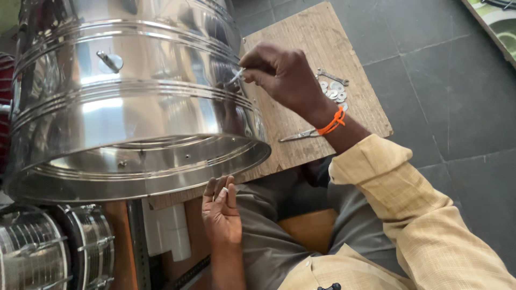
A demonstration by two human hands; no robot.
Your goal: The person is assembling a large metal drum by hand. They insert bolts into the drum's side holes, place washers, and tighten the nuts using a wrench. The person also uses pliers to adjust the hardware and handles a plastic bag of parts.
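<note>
- Right hand (285, 72) pinches a small metal tool (235, 77) against the steel drum (134, 102) wall; fitting step judged in hand; the drum lies at the desk (322, 37) left edge.
- Left hand (220, 209), fingers loosely curled and holding nothing, props the drum's lower rim; next move calls for a steady drum.

A large shiny steel drum shell (134, 102) lies on its side on a worn wooden board (317, 43), filling the left. To its right on the board lie a small metal spanner (333, 77), a cluster of flat round metal washers (334, 91) just below it, and slim metal pliers (298, 135) nearer the person. Below the shell, at lower left, sit two smaller chrome-hooped drums (54, 249).
</note>
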